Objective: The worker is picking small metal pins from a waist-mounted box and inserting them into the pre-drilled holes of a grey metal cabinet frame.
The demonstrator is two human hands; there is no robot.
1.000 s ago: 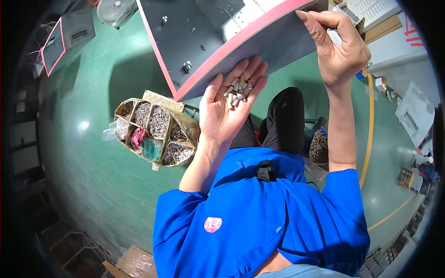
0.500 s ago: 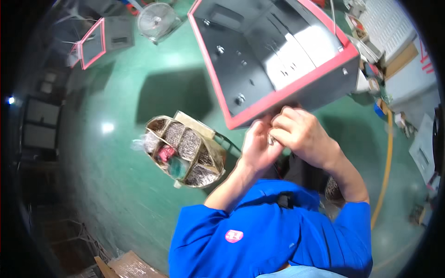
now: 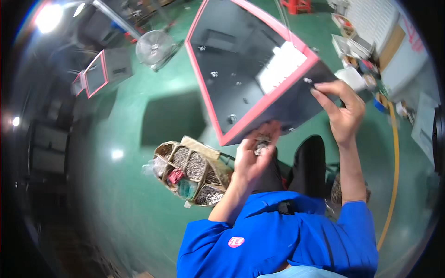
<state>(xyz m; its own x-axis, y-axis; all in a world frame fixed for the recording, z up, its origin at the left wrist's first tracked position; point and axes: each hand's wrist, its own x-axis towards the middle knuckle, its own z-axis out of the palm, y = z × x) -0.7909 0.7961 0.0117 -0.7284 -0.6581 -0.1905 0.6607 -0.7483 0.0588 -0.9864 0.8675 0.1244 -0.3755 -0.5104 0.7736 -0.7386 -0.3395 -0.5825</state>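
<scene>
A dark grey metal cabinet [image 3: 301, 104] with a red-edged open front hangs tilted ahead of me. Below its near side my left hand [image 3: 252, 155] is palm up and cupped, and small metal fasteners [image 3: 262, 144] lie in it. My right hand [image 3: 345, 109] is at the cabinet's right side, thumb and forefinger pinched together against the grey panel. Just beside those fingertips a small shiny metal fitting [image 3: 308, 81] sits on the panel. Whatever is between the fingertips is too small to make out. More fittings [image 3: 231, 119] show inside the cabinet.
At lower left stands a divided bin [image 3: 194, 162] of small metal parts, with a red bundle [image 3: 175, 176] in it. A round fan [image 3: 155, 48] is on the green floor [image 3: 125, 185] further off. Boxes and parts [image 3: 357, 46] line the right, near a yellow floor line [image 3: 395, 162].
My right hand has left my left hand and moved right to the cabinet's side panel. My left palm has opened, showing the fasteners. The head view has shifted slightly.
</scene>
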